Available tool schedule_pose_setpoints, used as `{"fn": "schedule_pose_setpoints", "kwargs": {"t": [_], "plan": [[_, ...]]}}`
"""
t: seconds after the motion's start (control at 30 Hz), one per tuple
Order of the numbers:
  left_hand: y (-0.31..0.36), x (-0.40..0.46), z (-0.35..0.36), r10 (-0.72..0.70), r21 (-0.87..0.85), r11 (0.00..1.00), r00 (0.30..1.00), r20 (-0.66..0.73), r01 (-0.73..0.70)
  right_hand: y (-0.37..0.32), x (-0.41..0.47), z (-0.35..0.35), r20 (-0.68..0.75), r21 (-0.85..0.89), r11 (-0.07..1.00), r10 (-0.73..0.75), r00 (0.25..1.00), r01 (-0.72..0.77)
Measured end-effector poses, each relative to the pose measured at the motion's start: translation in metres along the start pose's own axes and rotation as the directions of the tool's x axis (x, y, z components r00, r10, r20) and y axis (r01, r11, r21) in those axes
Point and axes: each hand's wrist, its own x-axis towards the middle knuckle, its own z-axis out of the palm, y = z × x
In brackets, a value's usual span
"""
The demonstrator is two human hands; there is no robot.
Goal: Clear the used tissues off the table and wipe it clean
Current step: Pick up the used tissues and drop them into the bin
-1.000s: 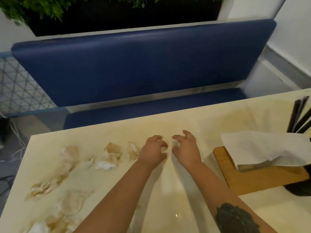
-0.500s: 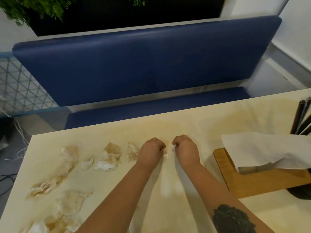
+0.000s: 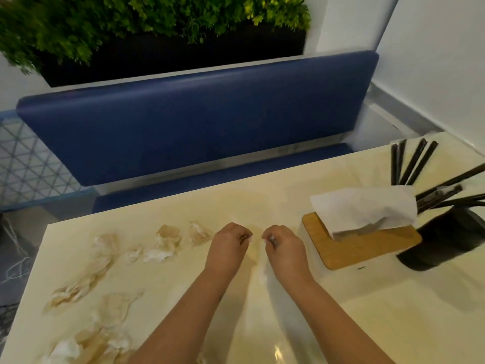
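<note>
Several crumpled, brown-stained used tissues (image 3: 168, 236) lie across the left half of the cream table (image 3: 262, 203), with more near the front left corner (image 3: 65, 350). My left hand (image 3: 228, 244) and my right hand (image 3: 284, 246) rest side by side on the table's middle, just right of the nearest tissue (image 3: 198, 232). Both have their fingers curled under. A small whitish tissue scrap shows at my right hand's fingertips. Nothing shows in my left hand. Tan stains mark the tabletop.
A wooden tissue box (image 3: 367, 250) with a clean white tissue (image 3: 364, 208) sticking out stands to the right of my hands. Behind it is a black holder (image 3: 446, 240) of black sticks (image 3: 420, 164). A blue bench (image 3: 199, 119) runs along the far edge.
My fingers have curled in from half-spread to closed. The small white scrap that lay between my hands is no longer on the table. The camera tilted up.
</note>
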Motion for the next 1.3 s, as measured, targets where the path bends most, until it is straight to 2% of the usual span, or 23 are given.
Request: {"fn": "schedule_pose_setpoints", "kwargs": {"t": [0.2, 0.37, 0.67, 0.8, 1.0, 1.3], "plan": [[0.029, -0.032, 0.005, 0.104, -0.050, 0.993, 0.995, -0.008, -0.104, 0.004, -0.045, -0.025, -0.118, 0.053, 0.999, 0.020, 0.993, -0.013], [0.054, -0.054, 0.019, 0.177, -0.101, 0.980, 0.984, 0.019, -0.174, 0.017, -0.081, -0.052, -0.200, 0.078, 0.994, 0.093, 0.975, -0.079], [0.118, -0.069, 0.065, 0.295, -0.156, 0.949, 0.944, 0.146, -0.273, 0.063, -0.125, -0.109, -0.341, 0.052, 0.980, 0.198, 0.919, -0.192], [0.157, -0.071, 0.096, 0.366, -0.171, 0.927, 0.905, 0.215, -0.334, 0.092, -0.138, -0.141, -0.405, 0.072, 0.964, 0.262, 0.876, -0.255], [0.229, -0.076, 0.157, 0.453, -0.192, 0.890, 0.848, 0.276, -0.413, 0.146, -0.153, -0.204, -0.418, 0.092, 0.932, 0.356, 0.836, -0.351], [0.342, -0.095, 0.266, 0.615, -0.279, 0.789, 0.695, 0.374, -0.548, 0.240, -0.193, -0.304, -0.493, 0.137, 0.847, 0.507, 0.707, -0.513]]}}
